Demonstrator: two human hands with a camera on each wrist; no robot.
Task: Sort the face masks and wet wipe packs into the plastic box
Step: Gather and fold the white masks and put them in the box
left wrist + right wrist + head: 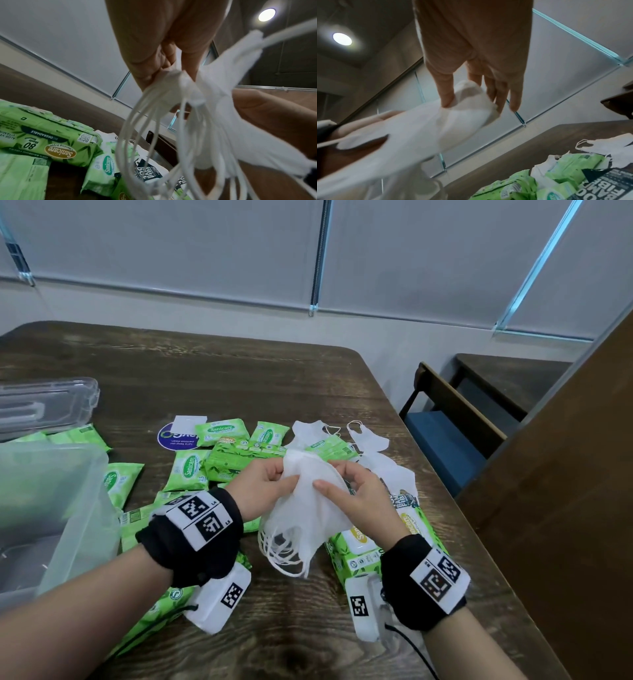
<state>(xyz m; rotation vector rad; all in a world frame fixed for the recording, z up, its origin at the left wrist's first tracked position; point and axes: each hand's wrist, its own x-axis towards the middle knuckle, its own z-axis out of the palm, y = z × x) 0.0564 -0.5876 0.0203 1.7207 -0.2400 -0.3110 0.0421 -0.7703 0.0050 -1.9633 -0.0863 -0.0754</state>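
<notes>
Held item: a stack of white face masks [306,510], raised above the surface [239,378] between our two hands, ear loops hanging toward us. Our left hand [262,486] pinches the stack at its left edge, fingers curled onto the fabric; our right hand [352,494] pinches it from the right, thumb on top and fingers behind. The left wrist view shows the loops [137,128] dangling in a bundle below the gripping fingers [154,65]; the right wrist view shows thumb and fingers [447,93] closed on the folded fabric. Loose stock on the surface: more white masks [368,440] lying beyond our hands, some partly overlapping the packs; small green wet wipe packs [190,470] scattered across the middle; larger green wipe packs [363,546] beneath and beside our right wrist, others near our left forearm. Container: the clear plastic box [78,508] stands at the left edge, just beside the nearest packs; we cannot tell what it holds. Its clear lid [48,402] lies behind it. Also present: a round blue sticker [171,438] among the far packs, and a chair [452,426] beside the surface at right.
</notes>
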